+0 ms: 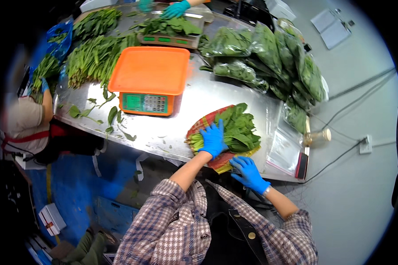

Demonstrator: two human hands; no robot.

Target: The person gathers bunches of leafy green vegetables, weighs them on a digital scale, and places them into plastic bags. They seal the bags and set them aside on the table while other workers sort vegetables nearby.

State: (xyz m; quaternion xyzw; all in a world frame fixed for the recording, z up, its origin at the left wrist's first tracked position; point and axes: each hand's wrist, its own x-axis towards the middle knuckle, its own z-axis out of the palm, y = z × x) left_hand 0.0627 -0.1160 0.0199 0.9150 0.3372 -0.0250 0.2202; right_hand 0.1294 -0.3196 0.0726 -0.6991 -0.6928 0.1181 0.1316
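A bunch of leafy greens (240, 127) lies on a red and yellow sheet (223, 160) at the table's front edge, stems pointing left. Its material is unclear. My left hand (213, 140), in a blue glove, rests over the stems with its fingers spread. In a matching glove, my right hand (250, 174) is at the sheet's near right edge. Its fingertips meet the yellow border, but whether they pinch it is hidden. Farther back stands a scale (146, 104) with a bare orange pan (150, 69).
Bagged greens (268, 56) are heaped at the back right. Clear plastic bags (285, 152) lie near the right corner. Loose greens (96, 56) cover the left side. Another scale (169, 40) holds greens under a co-worker's gloved hand (175, 9). A second person (28, 116) handles greens at left.
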